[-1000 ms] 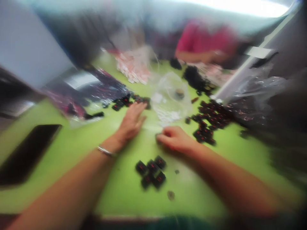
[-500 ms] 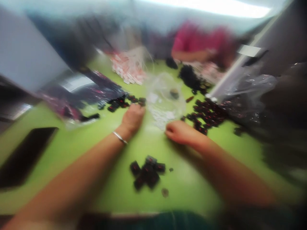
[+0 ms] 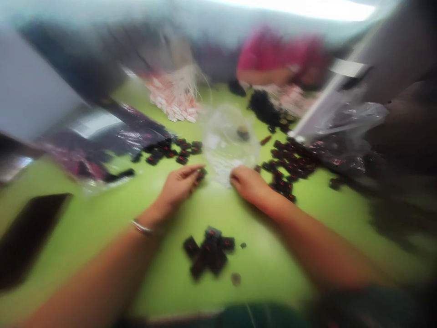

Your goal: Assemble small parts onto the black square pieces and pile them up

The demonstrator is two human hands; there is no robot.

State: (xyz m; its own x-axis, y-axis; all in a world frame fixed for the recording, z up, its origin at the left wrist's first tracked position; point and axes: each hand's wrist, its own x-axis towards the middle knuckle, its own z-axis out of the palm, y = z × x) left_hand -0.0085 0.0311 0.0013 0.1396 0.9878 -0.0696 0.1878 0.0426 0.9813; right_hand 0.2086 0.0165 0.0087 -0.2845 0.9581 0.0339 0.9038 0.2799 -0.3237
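Observation:
My left hand [image 3: 180,184], with a bangle at the wrist, pinches a small black piece [image 3: 201,174] just left of the clear plastic bag. My right hand [image 3: 247,182] is closed at the bag's lower right edge, by small white pieces [image 3: 223,172]; what its fingers hold, if anything, is hidden. The clear bag [image 3: 230,132] lies on the green table [image 3: 164,273]. Black pieces with red marks form a left group [image 3: 165,150], a right group [image 3: 295,159] and a near pile [image 3: 210,253].
A dark flat object [image 3: 30,232] lies at the left. Plastic-wrapped items [image 3: 112,132] and white-and-pink pieces [image 3: 174,98] are farther back. Across the table sits a person in a pink top [image 3: 269,54]. More clear plastic [image 3: 355,123] is at the right, beside a pale bar [image 3: 329,98].
My left hand has drawn back from the left group toward me, now with a black piece in its fingers. My right hand has shifted slightly up toward the white pieces. The view has moved a little.

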